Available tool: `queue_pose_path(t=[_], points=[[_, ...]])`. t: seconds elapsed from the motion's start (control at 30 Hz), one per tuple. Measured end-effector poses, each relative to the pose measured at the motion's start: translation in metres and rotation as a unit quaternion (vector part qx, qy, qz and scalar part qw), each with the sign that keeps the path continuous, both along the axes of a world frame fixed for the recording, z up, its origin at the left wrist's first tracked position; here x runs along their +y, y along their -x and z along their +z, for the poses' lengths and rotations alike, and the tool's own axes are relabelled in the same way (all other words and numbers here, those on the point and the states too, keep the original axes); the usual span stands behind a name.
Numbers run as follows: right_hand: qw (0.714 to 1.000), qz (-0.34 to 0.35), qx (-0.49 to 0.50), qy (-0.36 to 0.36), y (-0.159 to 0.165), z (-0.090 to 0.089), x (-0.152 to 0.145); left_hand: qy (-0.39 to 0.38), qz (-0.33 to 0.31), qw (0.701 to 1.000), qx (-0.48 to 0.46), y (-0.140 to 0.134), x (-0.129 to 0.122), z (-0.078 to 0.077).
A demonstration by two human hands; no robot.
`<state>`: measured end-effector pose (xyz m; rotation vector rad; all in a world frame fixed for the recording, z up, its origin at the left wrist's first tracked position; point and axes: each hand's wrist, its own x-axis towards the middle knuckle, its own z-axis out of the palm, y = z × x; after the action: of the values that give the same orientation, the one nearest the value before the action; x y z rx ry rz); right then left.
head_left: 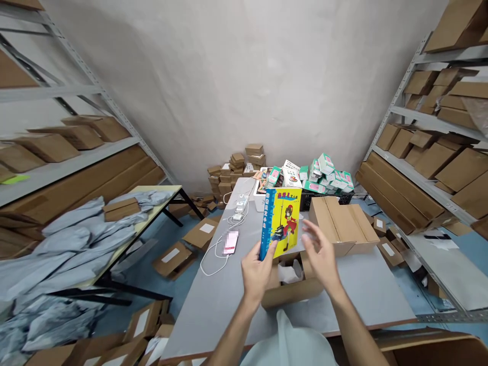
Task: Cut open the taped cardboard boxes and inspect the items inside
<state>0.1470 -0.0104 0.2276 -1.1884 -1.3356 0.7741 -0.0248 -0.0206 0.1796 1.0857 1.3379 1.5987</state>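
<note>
A yellow book (pixel 281 221) with a blue spine and a cartoon figure on its cover is held upright above the table. Its lower left corner is gripped by my left hand (pixel 257 269), thumb over the front cover. My right hand (pixel 320 254) is at the book's right side, fingers apart, with nothing in it. Below the book, an opened cardboard box (pixel 293 294) stands on the grey table (pixel 217 310). White wrapping (pixel 290 273) shows inside that box, and the book and my hands partly cover it.
Cardboard boxes (pixel 343 221) stand beyond my right hand. Green-and-white small boxes (pixel 331 175) are piled at the table's far end. A phone (pixel 231 243) with white cables lies to the left. Grey parcels (pixel 76 234) cover the left table; shelves with cartons flank both sides.
</note>
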Motion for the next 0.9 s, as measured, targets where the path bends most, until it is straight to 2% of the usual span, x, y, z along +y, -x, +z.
queue_pose_path(t=[0.07, 0.1, 0.2, 0.27, 0.3, 0.37, 0.43, 0.47, 0.53, 0.6, 0.77, 0.83, 0.9], points=[[0.998, 0.063, 0.003, 0.017, 0.018, -0.004, -0.009, -0.052, 0.024, 0.996, 0.067, -0.011, -0.004, -0.009], [0.997, 0.069, 0.004, 0.022, 0.027, -0.006, -0.012, -0.091, 0.025, 0.991, 0.100, -0.017, -0.006, -0.014], [0.999, 0.008, 0.031, 0.043, 0.041, -0.012, -0.008, -0.228, -0.009, 0.953, 0.200, -0.029, -0.012, -0.025], [0.995, -0.037, 0.079, 0.054, 0.035, -0.010, -0.001, -0.280, -0.053, 0.928, 0.240, -0.028, -0.013, -0.026], [0.992, -0.045, 0.103, 0.057, 0.029, -0.007, 0.003, -0.277, -0.061, 0.928, 0.241, -0.023, -0.011, -0.024], [0.988, -0.016, 0.133, 0.073, 0.012, 0.000, 0.006, -0.210, -0.043, 0.958, 0.191, -0.008, -0.004, -0.018], [0.982, 0.048, 0.151, 0.104, -0.003, 0.006, 0.006, -0.098, -0.053, 0.991, 0.080, 0.011, 0.005, -0.009], [0.977, 0.077, 0.158, 0.119, -0.009, 0.007, 0.006, -0.046, -0.094, 0.994, 0.018, 0.020, 0.009, -0.006], [0.971, 0.112, 0.161, 0.135, -0.015, 0.005, 0.005, 0.023, -0.209, 0.975, -0.078, 0.031, 0.013, 0.001], [0.971, 0.122, 0.155, 0.139, -0.015, -0.001, 0.007, 0.047, -0.264, 0.957, -0.114, 0.034, 0.013, 0.006], [0.974, 0.115, 0.126, 0.146, -0.011, -0.014, 0.023, 0.021, -0.204, 0.972, -0.115, 0.018, 0.000, 0.013], [0.987, 0.065, 0.085, 0.117, -0.010, -0.014, 0.027, 0.010, -0.179, 0.978, -0.110, 0.012, -0.003, 0.011], [0.999, -0.024, 0.025, 0.039, -0.006, -0.013, 0.025, -0.002, -0.140, 0.987, -0.084, 0.009, -0.004, 0.005]])
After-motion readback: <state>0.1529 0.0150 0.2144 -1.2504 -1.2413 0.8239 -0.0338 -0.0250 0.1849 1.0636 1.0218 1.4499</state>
